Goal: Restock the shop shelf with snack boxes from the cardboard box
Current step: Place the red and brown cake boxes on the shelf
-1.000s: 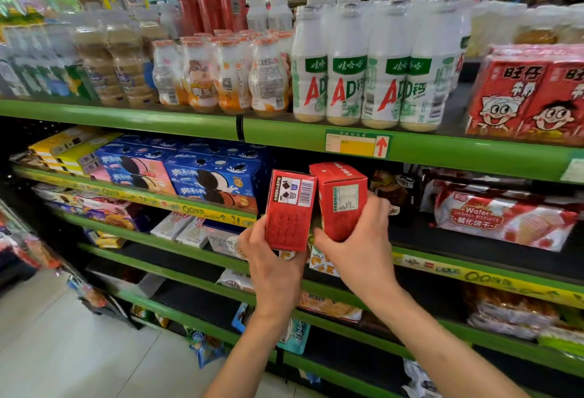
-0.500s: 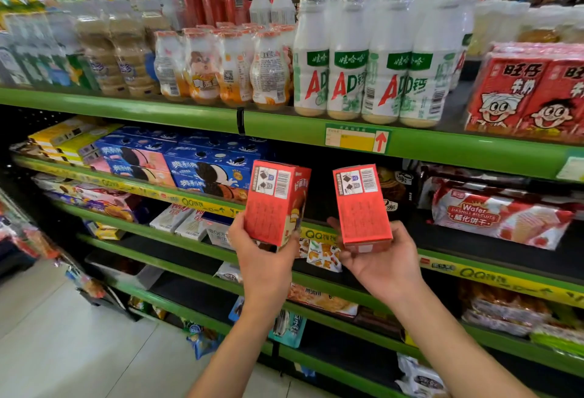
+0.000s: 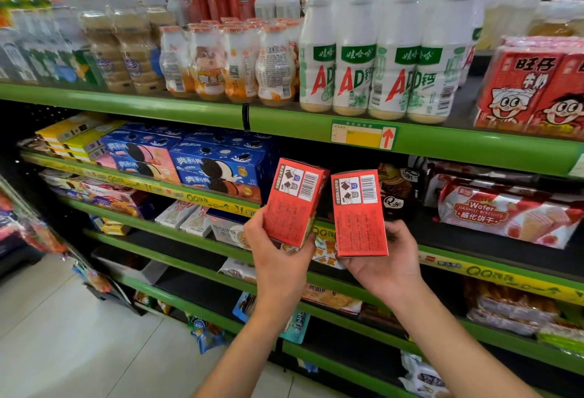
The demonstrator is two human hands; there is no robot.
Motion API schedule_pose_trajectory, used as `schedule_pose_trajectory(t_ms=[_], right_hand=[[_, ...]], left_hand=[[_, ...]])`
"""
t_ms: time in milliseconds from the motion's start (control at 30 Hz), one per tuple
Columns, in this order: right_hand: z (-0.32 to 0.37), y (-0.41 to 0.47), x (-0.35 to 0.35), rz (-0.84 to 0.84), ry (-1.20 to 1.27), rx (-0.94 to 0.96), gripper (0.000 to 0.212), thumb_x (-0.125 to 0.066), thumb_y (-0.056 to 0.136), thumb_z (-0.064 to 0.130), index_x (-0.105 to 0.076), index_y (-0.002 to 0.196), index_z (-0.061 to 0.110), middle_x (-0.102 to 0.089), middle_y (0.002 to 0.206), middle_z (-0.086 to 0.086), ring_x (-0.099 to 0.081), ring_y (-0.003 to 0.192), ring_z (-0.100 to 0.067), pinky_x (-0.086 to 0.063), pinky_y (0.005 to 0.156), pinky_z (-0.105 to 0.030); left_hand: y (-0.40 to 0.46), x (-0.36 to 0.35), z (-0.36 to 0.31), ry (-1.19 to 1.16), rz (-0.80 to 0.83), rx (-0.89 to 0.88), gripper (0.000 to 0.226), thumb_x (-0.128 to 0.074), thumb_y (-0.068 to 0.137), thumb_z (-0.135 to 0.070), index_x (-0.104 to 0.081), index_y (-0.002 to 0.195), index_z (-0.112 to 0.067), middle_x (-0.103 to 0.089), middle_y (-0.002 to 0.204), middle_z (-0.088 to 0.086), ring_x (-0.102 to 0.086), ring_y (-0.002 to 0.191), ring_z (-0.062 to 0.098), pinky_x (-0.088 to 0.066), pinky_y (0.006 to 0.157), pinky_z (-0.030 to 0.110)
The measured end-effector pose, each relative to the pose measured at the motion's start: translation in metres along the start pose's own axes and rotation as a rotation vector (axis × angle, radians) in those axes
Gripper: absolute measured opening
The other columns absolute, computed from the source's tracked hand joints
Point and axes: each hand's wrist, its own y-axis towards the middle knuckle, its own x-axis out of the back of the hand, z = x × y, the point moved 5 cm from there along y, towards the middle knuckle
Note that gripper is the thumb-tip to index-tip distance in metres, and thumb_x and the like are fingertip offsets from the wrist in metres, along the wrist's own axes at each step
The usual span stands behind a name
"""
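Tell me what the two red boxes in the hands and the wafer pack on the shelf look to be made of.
Left red snack box and right red snack box: apparently matte printed cardboard, with crisp folded edges and flat faces. Wafer biscuit pack: likely glossy plastic film, with wrinkles and shiny highlights.

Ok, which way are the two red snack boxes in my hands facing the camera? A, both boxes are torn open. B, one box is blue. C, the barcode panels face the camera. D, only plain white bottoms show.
C: the left hand grips one red snack box and the right hand the other red snack box, each showing a barcode and fine print toward the camera.
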Motion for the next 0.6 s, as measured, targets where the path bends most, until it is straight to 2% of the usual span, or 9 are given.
schedule_pose_trajectory(t_ms=[100,167,233,300,333,367,433,533,600], right_hand=[[0.000,-0.001,-0.001,-0.001,-0.035,-0.002,0.034,-0.065,0.073,0.038,-0.079,0.093,0.014,-0.073,0.102,-0.016,-0.072,0.086,-0.031,-0.057,0.066,-0.041],[0.004,-0.002,-0.004,0.010,-0.041,0.026,0.043,-0.075,0.062,0.031,-0.075,0.101,0.012,-0.072,0.106,-0.016,-0.071,0.089,-0.032,-0.057,0.068,-0.043],[0.015,-0.001,-0.005,0.020,-0.097,0.100,0.053,-0.071,0.061,0.023,-0.065,0.113,0.012,-0.070,0.107,-0.013,-0.070,0.094,-0.030,-0.057,0.074,-0.047],[0.029,-0.003,-0.006,0.015,-0.334,0.207,0.052,-0.058,0.073,0.012,-0.055,0.124,0.017,-0.069,0.107,-0.009,-0.069,0.095,-0.026,-0.055,0.079,-0.045],[0.035,-0.004,-0.005,-0.023,-0.470,0.261,0.056,-0.053,0.076,0.003,-0.052,0.129,0.021,-0.068,0.107,-0.007,-0.069,0.095,-0.026,-0.054,0.077,-0.042],[0.041,-0.005,-0.004,-0.062,-0.571,0.302,0.061,-0.050,0.079,-0.005,-0.051,0.132,0.025,-0.068,0.108,-0.006,-0.069,0.096,-0.026,-0.055,0.074,-0.040],[0.047,-0.006,0.000,-0.085,-0.651,0.339,0.066,-0.050,0.082,-0.012,-0.054,0.129,0.035,-0.068,0.109,-0.005,-0.070,0.098,-0.026,-0.057,0.070,-0.036],[0.045,-0.002,-0.002,-0.069,-0.741,0.336,0.067,-0.060,0.079,-0.006,-0.055,0.125,0.043,-0.067,0.114,-0.007,-0.071,0.099,-0.025,-0.059,0.067,-0.033],[0.048,0.001,-0.012,-0.071,-0.851,0.341,0.077,-0.071,0.068,0.006,-0.051,0.125,0.053,-0.067,0.117,-0.003,-0.070,0.103,-0.023,-0.057,0.074,-0.037]], left_hand=[[0.002,0.000,-0.001,-0.015,-0.007,0.008,0.081,-0.084,0.073,-0.024,-0.032,0.124,-0.058,-0.046,0.121,-0.015,-0.051,0.112,0.001,-0.048,0.083,0.010],[0.006,0.003,0.002,-0.074,-0.005,0.104,0.081,-0.085,0.067,-0.026,-0.034,0.122,-0.057,-0.049,0.116,-0.022,-0.055,0.106,-0.002,-0.049,0.078,0.008],[0.013,0.006,0.015,-0.281,0.015,0.305,0.079,-0.081,0.062,-0.020,-0.041,0.127,-0.042,-0.057,0.118,-0.009,-0.064,0.101,0.008,-0.056,0.075,0.020],[0.018,0.004,0.027,-0.611,0.074,0.514,0.076,-0.070,0.065,-0.008,-0.042,0.135,-0.015,-0.063,0.114,0.011,-0.069,0.095,0.024,-0.059,0.078,0.038],[0.018,0.005,0.031,-0.715,0.101,0.576,0.074,-0.066,0.067,-0.004,-0.041,0.136,-0.006,-0.063,0.109,0.016,-0.069,0.091,0.026,-0.059,0.078,0.043],[0.018,0.006,0.034,-0.757,0.121,0.606,0.072,-0.064,0.068,-0.001,-0.040,0.136,-0.001,-0.063,0.106,0.017,-0.069,0.090,0.027,-0.060,0.077,0.043],[0.018,0.008,0.039,-0.765,0.141,0.612,0.065,-0.063,0.067,0.000,-0.045,0.129,-0.004,-0.065,0.103,0.016,-0.070,0.090,0.027,-0.060,0.074,0.041],[0.019,0.007,0.043,-0.759,0.195,0.603,0.055,-0.062,0.067,0.000,-0.050,0.119,-0.008,-0.068,0.100,0.014,-0.070,0.092,0.030,-0.059,0.072,0.038],[0.026,0.003,0.041,-0.706,0.262,0.591,0.053,-0.063,0.067,0.001,-0.050,0.118,-0.004,-0.069,0.101,0.014,-0.070,0.095,0.032,-0.059,0.075,0.038]])
